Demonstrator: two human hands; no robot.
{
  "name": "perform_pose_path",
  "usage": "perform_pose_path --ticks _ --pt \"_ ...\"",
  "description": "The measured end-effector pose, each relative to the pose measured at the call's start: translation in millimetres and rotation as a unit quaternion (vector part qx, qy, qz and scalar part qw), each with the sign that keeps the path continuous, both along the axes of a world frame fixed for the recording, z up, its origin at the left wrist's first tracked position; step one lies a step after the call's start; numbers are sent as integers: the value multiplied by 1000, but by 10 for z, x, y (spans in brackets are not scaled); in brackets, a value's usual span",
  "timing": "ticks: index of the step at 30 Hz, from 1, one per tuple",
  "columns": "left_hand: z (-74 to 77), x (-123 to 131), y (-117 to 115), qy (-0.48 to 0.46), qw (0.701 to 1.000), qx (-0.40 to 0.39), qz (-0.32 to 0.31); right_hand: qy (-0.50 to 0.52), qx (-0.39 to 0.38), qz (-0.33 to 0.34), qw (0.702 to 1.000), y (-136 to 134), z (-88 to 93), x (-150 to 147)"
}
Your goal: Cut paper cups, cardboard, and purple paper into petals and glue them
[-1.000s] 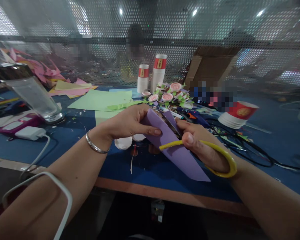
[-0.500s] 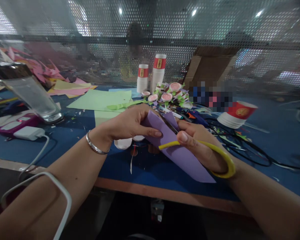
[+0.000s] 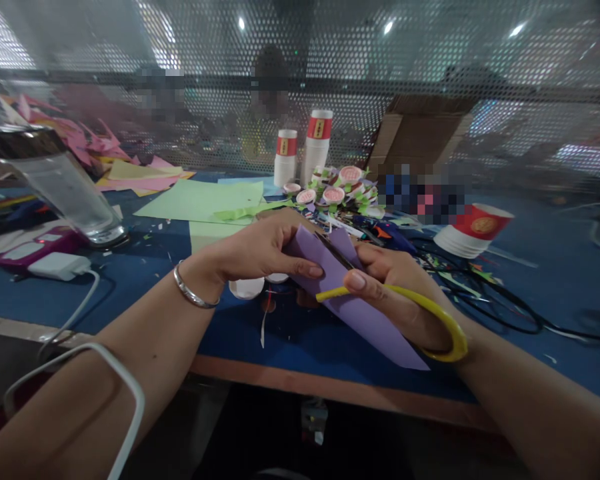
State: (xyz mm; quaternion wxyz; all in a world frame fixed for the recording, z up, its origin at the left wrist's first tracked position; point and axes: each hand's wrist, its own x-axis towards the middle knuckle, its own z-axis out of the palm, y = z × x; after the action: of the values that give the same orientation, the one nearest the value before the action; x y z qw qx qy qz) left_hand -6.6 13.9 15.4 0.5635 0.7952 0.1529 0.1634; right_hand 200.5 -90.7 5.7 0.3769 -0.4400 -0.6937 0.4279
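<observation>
My left hand (image 3: pixel 275 250) pinches a purple sheet of paper (image 3: pixel 365 327) near its upper left, thumb on top. In my right hand (image 3: pixel 385 280) is a pair of scissors with a yellow handle (image 3: pixel 437 310) looped around the thumb side. The dark blades lie across the paper, which is split into two flaps at its upper part. The paper's lower end hangs over the blue table in front of me. Below my left hand, white round discs (image 3: pixel 247 287) are partly hidden.
Paper cups (image 3: pixel 319 143) stand at the back beside a pile of small decorated cups (image 3: pixel 350 183). Green sheets (image 3: pixel 200 200) lie behind my left hand. A tilted glass bottle (image 3: pixel 67 193) and white charger (image 3: pixel 60 265) are at left. Black cables (image 3: pixel 510 310) and another cup stack (image 3: pixel 473 230) are at right.
My right hand and the scissors have shifted slightly left, the blades reaching a little further up between the paper flaps. My left hand keeps its hold almost unmoved.
</observation>
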Motion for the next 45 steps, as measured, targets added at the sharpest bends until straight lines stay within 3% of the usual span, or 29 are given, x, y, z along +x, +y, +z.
perform_pose_path --ticks 6,10,16,21,26,32,45 --pt "-4 -2 15 8 1000 1 -2 -70 61 -41 995 13 -15 19" --pt "-3 2 5 3 1000 -4 1 -83 89 -23 992 45 -31 47" --pt "42 6 -84 54 997 -50 16 -61 76 -9 995 44 -37 47" --pt "-13 -1 -41 41 999 -7 -1 -53 49 -24 997 24 -44 37" --pt "-13 14 -39 48 999 1 -6 -81 88 -49 992 31 -45 31" --pt "23 43 -92 32 999 -29 16 -50 65 -49 995 20 -48 20" --pt "13 34 -83 37 998 -55 7 -105 82 -56 990 30 -6 33"
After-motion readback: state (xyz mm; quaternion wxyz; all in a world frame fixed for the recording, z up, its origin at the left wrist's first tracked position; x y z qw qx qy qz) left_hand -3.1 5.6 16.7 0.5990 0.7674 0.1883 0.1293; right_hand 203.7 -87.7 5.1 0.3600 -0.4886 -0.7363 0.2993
